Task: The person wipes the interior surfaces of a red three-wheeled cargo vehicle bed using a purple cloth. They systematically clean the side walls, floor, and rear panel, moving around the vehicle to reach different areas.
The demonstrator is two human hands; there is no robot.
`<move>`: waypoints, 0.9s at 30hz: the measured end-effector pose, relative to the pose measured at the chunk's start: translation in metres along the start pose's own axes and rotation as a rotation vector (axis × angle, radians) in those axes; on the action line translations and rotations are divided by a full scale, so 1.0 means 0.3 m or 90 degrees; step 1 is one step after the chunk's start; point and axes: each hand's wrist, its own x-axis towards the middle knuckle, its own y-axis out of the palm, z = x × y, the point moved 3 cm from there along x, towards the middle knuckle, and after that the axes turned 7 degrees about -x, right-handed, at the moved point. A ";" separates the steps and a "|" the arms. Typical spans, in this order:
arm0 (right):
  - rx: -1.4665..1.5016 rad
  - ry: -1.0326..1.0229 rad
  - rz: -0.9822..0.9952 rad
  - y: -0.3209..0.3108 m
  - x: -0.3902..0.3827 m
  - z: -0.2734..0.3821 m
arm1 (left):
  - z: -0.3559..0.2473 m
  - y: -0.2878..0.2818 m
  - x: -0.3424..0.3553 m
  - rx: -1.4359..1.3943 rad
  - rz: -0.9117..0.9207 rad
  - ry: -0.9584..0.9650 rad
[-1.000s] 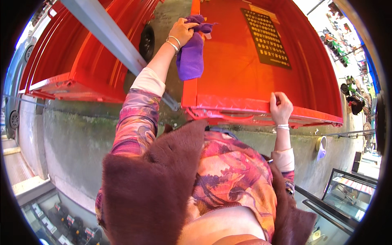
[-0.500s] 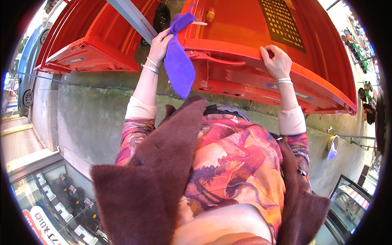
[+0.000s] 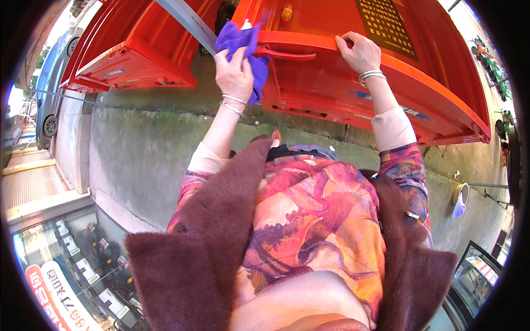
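Purple cloth [image 3: 238, 39] is what we see bunched in the left hand [image 3: 234, 76], its fingers closed around it, at the left end of a red tailgate [image 3: 326, 83], near a curved handle [image 3: 288, 54]. The right hand [image 3: 361, 53] lies curled on the tailgate's top edge; we cannot tell whether it grips. Beyond, we see a small amber object [image 3: 286, 12] and, leftward, a 2nd red cargo bed [image 3: 146, 52].

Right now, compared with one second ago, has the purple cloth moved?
Yes. Judged against the red bed, the cloth has come nearer: from farther along the bed's left side to its near left corner.
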 end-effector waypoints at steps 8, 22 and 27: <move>0.004 0.029 -0.001 0.000 0.001 -0.020 | -0.214 0.181 -0.311 -0.328 0.507 0.089; -0.106 0.040 -0.068 0.008 -0.011 -0.010 | 0.424 0.249 -0.131 -0.568 -0.148 -0.542; -0.125 0.047 -0.076 0.013 -0.013 -0.022 | 0.553 0.437 -0.398 -0.406 -0.029 -0.706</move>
